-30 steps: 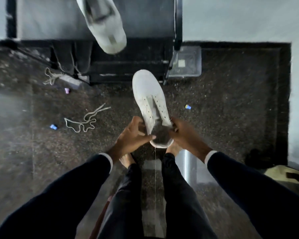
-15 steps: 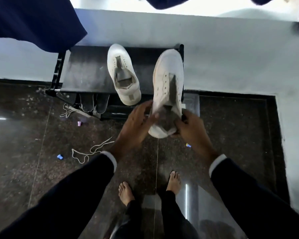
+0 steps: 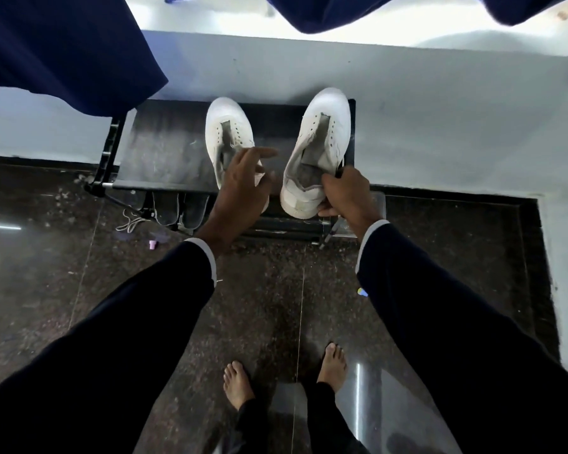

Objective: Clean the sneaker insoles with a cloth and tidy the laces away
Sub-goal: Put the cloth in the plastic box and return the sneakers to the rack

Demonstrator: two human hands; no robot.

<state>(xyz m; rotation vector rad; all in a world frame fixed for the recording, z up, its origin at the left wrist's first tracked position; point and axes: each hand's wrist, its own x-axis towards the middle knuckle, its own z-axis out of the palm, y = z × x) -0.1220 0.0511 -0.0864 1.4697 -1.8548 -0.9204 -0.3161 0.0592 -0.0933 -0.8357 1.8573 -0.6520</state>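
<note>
Right hand (image 3: 343, 196) grips heel of right sneaker (image 3: 318, 149), toe toward wall, over rack (image 3: 164, 149) top. Left hand (image 3: 243, 188) free, fingers loosely spread, holding nothing, over heel of left sneaker (image 3: 227, 132) resting on rack. Lace (image 3: 133, 221) on floor (image 3: 259, 290) below rack's left side. Bare feet lower down.

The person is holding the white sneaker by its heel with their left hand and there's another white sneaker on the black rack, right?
Almost. It is the right hand, not the left, that grips the heel of the white laceless sneaker, as the head view shows. The left hand holds nothing, its fingers loose above the other white sneaker, which does sit on the black shoe rack.
</note>
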